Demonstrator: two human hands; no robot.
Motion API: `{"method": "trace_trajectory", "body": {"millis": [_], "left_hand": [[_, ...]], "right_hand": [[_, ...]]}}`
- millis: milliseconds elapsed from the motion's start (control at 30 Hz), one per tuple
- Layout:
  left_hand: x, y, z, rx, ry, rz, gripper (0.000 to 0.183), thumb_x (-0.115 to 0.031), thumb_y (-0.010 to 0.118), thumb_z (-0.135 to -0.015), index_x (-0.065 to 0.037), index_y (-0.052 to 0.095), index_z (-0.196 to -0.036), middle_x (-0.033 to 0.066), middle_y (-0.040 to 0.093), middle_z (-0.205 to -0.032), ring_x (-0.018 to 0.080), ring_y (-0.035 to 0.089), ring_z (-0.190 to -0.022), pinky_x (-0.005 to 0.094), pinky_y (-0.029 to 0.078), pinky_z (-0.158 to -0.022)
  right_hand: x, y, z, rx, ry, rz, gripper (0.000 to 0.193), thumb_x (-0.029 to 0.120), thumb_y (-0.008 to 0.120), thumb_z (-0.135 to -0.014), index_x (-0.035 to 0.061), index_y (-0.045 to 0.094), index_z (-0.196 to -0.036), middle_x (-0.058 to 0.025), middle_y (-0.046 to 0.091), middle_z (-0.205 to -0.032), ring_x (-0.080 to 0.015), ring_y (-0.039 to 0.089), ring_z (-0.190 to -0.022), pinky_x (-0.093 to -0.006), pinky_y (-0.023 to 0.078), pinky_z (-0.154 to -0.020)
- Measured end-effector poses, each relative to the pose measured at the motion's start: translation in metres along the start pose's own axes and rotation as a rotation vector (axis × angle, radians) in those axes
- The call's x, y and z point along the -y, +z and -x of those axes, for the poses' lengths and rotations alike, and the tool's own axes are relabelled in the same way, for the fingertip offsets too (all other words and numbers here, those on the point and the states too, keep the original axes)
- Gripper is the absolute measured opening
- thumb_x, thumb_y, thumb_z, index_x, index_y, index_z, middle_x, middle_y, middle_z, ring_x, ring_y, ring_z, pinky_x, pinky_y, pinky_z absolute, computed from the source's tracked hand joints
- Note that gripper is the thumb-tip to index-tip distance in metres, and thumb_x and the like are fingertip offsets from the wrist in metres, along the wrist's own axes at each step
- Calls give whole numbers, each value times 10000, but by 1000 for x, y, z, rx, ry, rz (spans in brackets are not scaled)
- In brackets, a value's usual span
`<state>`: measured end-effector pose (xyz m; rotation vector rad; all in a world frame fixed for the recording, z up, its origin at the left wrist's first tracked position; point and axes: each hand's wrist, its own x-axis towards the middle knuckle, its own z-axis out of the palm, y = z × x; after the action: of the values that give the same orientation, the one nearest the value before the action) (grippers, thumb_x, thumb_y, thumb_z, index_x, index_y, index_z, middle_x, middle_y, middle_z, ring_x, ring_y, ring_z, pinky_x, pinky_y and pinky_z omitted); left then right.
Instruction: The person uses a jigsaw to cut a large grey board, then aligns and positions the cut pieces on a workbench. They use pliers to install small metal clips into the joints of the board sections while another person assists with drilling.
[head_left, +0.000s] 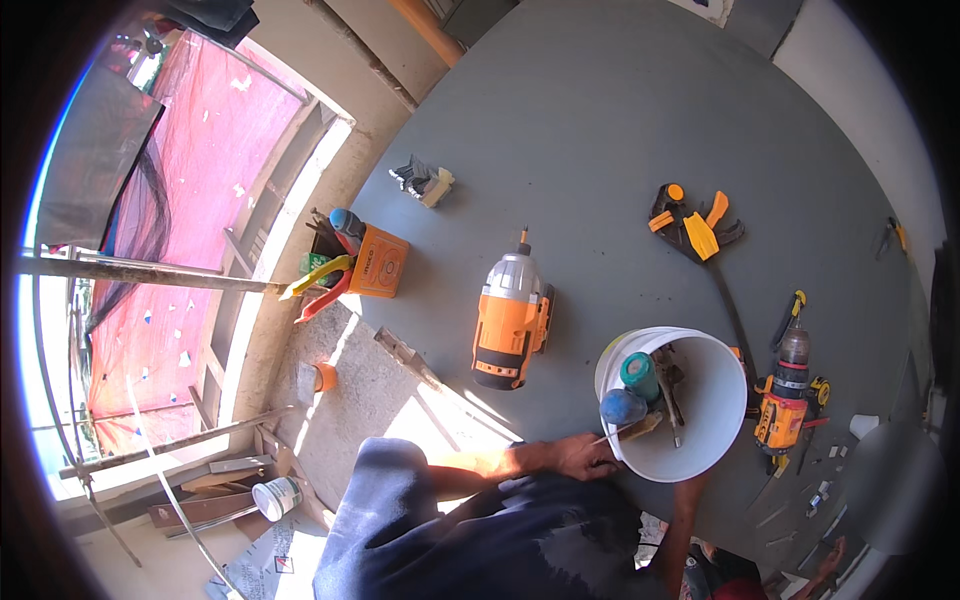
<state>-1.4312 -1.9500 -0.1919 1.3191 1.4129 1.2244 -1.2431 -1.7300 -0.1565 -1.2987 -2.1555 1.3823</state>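
Note:
A white bucket point(714, 420) stands at the near edge of the grey table, its mouth toward me. Inside it are a teal cylindrical thing point(640, 374), a rounded blue thing point(623, 407) and several slim tools. My left hand point(587, 457) is closed beside the bucket's near left rim, close to a thin pale piece. What its fingers hold is hidden. My right forearm point(683, 515) reaches up to the bucket's near side; the bucket hides the fingers. Left of the bucket, an orange and black cordless driver point(505, 325) lies with its bit pointing away.
A black and yellow bar clamp point(700, 235) and an orange drill point(783, 410) lie to the right. An orange box point(379, 262) holding pliers and other hand tools sits at the table's left edge. Beyond it is a grey clustered item point(422, 182). Small loose parts point(820, 495) lie near right.

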Motion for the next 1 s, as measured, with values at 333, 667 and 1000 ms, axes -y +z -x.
{"method": "trace_trajectory", "body": {"millis": [333,667,1000], "left_hand": [[13,6,-7,4,-112,132,215,-127,637,-958,-36,677,-1149,88,692,-1019,204,637,-939,336,519,-833],[-33,0,-32,57,-114,-104,127,-56,689,-888,-59,724,-1009,145,722,-886,286,710,-807,362,547,-750],[-20,24,-31,-3,-253,-87,114,-86,672,-911,-3,715,-976,153,714,-814,221,684,-667,335,535,-626]], "right_hand": [[59,-27,-55,213,200,-32,251,219,610,-965,8,706,-1061,-66,713,-822,-136,677,-729,-319,549,-701],[9,-31,-28,158,197,-501,274,244,595,-981,6,675,-1093,-61,679,-872,-129,666,-764,-300,549,-716],[8,-192,35,-190,26,-451,320,251,675,-979,-2,666,-1176,-94,709,-1083,-157,674,-989,-311,533,-877]]}}
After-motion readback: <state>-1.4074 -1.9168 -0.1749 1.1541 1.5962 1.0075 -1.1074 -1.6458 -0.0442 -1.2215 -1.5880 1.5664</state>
